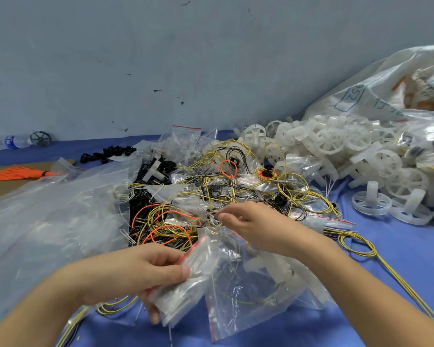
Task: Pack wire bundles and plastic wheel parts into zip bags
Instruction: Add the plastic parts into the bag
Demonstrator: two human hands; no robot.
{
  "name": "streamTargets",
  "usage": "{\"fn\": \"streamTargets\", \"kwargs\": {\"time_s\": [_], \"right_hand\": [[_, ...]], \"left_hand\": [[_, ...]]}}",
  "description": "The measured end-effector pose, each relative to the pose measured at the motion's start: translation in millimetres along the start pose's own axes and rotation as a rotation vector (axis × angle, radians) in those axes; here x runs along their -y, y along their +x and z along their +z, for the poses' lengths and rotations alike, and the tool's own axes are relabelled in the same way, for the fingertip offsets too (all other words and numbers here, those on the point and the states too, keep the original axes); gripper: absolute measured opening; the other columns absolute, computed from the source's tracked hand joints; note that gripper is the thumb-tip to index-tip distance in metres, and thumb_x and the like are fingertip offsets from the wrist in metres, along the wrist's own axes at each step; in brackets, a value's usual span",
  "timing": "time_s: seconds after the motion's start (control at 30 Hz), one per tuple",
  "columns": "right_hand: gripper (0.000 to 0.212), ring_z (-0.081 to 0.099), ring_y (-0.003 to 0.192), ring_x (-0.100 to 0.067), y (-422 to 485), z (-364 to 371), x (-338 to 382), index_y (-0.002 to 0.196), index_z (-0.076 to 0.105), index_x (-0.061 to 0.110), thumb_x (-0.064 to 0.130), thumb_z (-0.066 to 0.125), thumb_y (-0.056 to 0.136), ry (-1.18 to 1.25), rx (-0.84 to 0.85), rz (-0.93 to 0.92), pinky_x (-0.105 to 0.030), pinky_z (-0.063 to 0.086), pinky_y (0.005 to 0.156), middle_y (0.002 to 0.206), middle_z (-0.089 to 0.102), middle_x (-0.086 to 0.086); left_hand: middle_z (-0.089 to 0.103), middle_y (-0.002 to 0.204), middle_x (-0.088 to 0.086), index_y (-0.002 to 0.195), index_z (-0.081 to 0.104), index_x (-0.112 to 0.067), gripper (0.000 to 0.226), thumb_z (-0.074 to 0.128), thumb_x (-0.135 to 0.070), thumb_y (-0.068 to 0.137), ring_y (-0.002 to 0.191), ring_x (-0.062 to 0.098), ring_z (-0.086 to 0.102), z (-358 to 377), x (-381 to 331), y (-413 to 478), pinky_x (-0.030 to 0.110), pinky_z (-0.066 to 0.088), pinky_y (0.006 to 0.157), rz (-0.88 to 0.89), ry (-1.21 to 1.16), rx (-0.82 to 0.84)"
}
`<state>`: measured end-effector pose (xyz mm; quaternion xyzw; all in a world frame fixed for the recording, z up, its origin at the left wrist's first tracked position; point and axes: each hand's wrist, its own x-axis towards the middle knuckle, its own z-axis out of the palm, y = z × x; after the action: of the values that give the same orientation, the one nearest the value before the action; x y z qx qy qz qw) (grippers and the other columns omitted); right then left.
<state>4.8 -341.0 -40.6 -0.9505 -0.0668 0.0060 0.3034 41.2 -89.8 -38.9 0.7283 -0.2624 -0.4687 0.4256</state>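
**Hands at Work in a Pile of Wires and Bags**

While the left hand (145,274) grips a small stack of zip bags (186,284) with its thumb on top and fingers curled under, the right hand (258,226) reaches into the wire pile (211,194). The right hand's thumb and fingers are bent close together at the tangle of yellow, black and orange wires, but it is too hard to tell if they pinch a wire.

One more zip bag (248,291) lies on the blue table (398,284) just under the right wrist, touching the stack. It has a white wheel part and some thin wire inside.

A big heap of white plastic wheels (361,156) sits to the right of the wires. Behind it leans a large white sack (376,88). Big clear plastic bags (48,221) cover the left side. An orange wire bundle (18,173) lies far left, and small black rings (105,152) sit near the wall. A water bottle (13,142) lies on its side by the wall.
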Motion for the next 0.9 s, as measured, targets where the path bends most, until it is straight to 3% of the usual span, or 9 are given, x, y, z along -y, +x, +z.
{"fn": "streamTargets", "kwargs": {"time_s": [0.17, 0.27, 0.33, 0.4, 0.53, 0.63, 0.73, 0.83, 0.9], "right_hand": [[0.039, 0.044, 0.061, -0.009, 2.9, 0.3, -6.0, 0.092, 0.061, 0.013, 0.045, 0.043, 0.102, 0.017, 0.003, -0.034, -0.032, 0.037, 0.059, 0.067, 0.053, 0.002], [0.035, 0.058, 0.075, -0.012, 4.2, -3.3, -6.2, 0.102, 0.066, 0.015, 0.044, 0.046, 0.101, 0.064, 0.039, -0.044, -0.036, 0.05, 0.074, 0.086, 0.067, -0.007], [0.032, 0.066, 0.095, -0.014, 5.5, -5.7, -4.9, 0.114, 0.069, 0.022, 0.043, 0.049, 0.1, 0.112, 0.067, -0.032, -0.04, 0.053, 0.091, 0.103, 0.072, 0.0], [0.033, 0.066, 0.101, -0.01, 7.0, -7.8, -3.3, 0.119, 0.068, 0.026, 0.045, 0.05, 0.099, 0.142, 0.088, -0.023, -0.04, 0.052, 0.095, 0.109, 0.072, 0.007], [0.031, 0.066, 0.088, -0.014, 9.5, -8.1, -3.1, 0.095, 0.072, 0.026, 0.05, 0.052, 0.097, 0.102, 0.14, -0.019, -0.038, 0.051, 0.087, 0.094, 0.073, 0.0], [0.021, 0.058, 0.072, 0.001, 10.8, -8.4, -5.1, 0.087, 0.071, 0.03, 0.043, 0.058, 0.096, 0.084, 0.149, -0.032, -0.025, 0.048, 0.072, 0.081, 0.069, 0.012], [0.024, 0.052, 0.061, 0.002, 11.5, -10.2, -5.0, 0.074, 0.064, 0.032, 0.039, 0.059, 0.096, 0.069, 0.133, -0.059, -0.019, 0.042, 0.06, 0.068, 0.062, 0.015], [0.02, 0.062, 0.074, -0.016, 11.6, -12.4, -5.5, 0.087, 0.07, 0.024, 0.039, 0.06, 0.095, 0.086, 0.064, -0.074, -0.032, 0.05, 0.07, 0.08, 0.069, 0.004], [0.018, 0.063, 0.075, -0.016, 11.0, -17.2, -6.6, 0.086, 0.07, 0.026, 0.039, 0.061, 0.094, 0.137, -0.015, -0.088, -0.033, 0.051, 0.072, 0.082, 0.07, 0.003]], "left_hand": [[0.063, 0.089, 0.008, 0.111, 0.063, 0.001, 0.022, 0.06, -0.015, 0.096, 0.075, 0.017, 0.062, 25.2, -5.5, 23.6, 0.034, 0.058, 0.076, 0.056, -0.165, -0.022], [0.067, 0.097, 0.011, 0.113, 0.065, 0.004, 0.026, 0.067, -0.008, 0.09, 0.081, 0.016, 0.063, 42.2, -6.8, 37.1, 0.039, 0.058, 0.081, 0.072, -0.341, -0.057], [0.07, 0.107, 0.016, 0.113, 0.067, 0.002, 0.032, 0.07, -0.009, 0.083, 0.093, 0.023, 0.068, 52.0, -6.8, 44.9, 0.04, 0.059, 0.079, 0.084, -0.455, -0.094], [0.071, 0.109, 0.017, 0.111, 0.068, 0.0, 0.029, 0.071, -0.008, 0.083, 0.095, 0.025, 0.07, 61.8, -7.5, 51.6, 0.043, 0.059, 0.078, 0.097, -0.516, -0.147], [0.075, 0.103, 0.009, 0.105, 0.074, -0.016, 0.024, 0.074, -0.024, 0.082, 0.095, 0.024, 0.072, 80.2, -9.7, 63.9, 0.042, 0.06, 0.075, 0.126, -0.388, -0.251], [0.076, 0.093, 0.007, 0.094, 0.075, -0.02, 0.008, 0.071, -0.023, 0.088, 0.086, 0.022, 0.074, 85.4, -10.6, 72.5, 0.042, 0.061, 0.073, 0.117, -0.301, -0.393], [0.076, 0.09, 0.004, 0.095, 0.074, -0.019, 0.023, 0.074, -0.038, 0.083, 0.087, 0.02, 0.073, 86.5, -12.4, 77.4, 0.04, 0.059, 0.081, 0.147, -0.16, -0.46], [0.075, 0.079, 0.0, 0.088, 0.074, -0.018, 0.018, 0.071, -0.035, 0.087, 0.072, 0.01, 0.07, 86.4, -17.2, 77.0, 0.024, 0.055, 0.067, 0.21, -0.067, -0.511], [0.069, 0.072, 0.005, 0.087, 0.071, -0.005, 0.024, 0.064, -0.028, 0.094, 0.066, 0.015, 0.062, 83.2, -20.1, 78.2, 0.035, 0.052, 0.066, 0.218, 0.007, -0.543]]}}
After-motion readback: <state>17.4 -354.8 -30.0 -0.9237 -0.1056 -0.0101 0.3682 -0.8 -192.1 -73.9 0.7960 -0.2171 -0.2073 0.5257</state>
